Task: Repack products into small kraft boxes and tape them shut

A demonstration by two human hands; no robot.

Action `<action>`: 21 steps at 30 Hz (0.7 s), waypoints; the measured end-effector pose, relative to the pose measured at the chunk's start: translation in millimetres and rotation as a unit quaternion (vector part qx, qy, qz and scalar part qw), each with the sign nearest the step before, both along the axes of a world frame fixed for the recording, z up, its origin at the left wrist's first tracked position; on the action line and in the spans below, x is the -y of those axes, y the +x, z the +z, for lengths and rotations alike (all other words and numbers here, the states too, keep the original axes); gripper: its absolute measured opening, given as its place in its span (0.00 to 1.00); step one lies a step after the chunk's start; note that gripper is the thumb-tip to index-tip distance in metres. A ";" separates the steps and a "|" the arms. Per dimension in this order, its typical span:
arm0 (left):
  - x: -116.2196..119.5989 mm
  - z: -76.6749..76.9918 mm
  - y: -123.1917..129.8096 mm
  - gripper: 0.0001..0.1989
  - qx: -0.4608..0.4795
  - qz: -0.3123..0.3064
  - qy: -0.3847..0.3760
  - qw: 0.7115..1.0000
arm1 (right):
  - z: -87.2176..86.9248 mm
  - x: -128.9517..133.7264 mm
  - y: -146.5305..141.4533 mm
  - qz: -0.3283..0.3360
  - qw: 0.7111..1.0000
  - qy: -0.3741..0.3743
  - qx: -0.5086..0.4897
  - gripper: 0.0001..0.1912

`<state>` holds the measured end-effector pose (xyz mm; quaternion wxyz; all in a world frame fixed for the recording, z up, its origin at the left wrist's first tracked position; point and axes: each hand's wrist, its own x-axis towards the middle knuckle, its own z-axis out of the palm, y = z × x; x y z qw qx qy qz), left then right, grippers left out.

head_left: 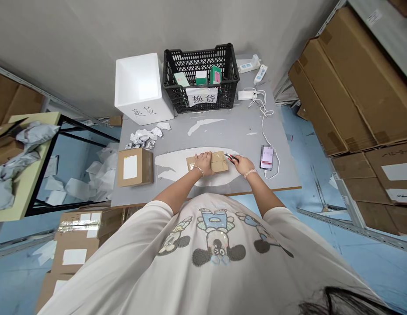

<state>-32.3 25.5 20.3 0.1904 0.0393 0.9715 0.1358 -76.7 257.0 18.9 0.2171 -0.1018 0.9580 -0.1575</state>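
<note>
From my head view, my left hand (204, 163) lies over the middle of the small cardboard box (219, 162), so I can't see the part beneath my palm; those fingers (200, 156) are spread a little and press on its top. My right hand (243, 166) has its fingers clamped on a utility knife (232, 158), and they cover much of its handle. The knife's tip is at the box's right end, but whether it touches the cardboard is too small to make out. The box is brown, flat and oblong, with shiny clear tape at its left end and thin lines on top that I can't identify. It lies slightly askew on the white patch (170, 162) of the grey worktop (177, 131), between a taller carton (135, 167) and a phone (267, 158) whose screen is blurred out. The black crate (201, 78) behind hides the lower parts of the green-and-white packs (201, 78) inside.
</note>
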 end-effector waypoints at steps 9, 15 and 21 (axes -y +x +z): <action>-0.5 -1.0 0.1 0.55 -0.007 0.005 0.006 1.000 | -2.0 0.8 0.3 -0.014 1.000 -0.003 0.004 0.22; -0.7 -1.6 0.5 0.54 -0.004 0.007 0.004 1.000 | 0.1 3.6 -1.8 -0.001 1.000 0.004 0.005 0.22; -1.2 -1.8 0.7 0.54 -0.010 -0.001 0.002 1.000 | 11.4 2.8 -8.2 0.031 0.999 0.020 0.003 0.21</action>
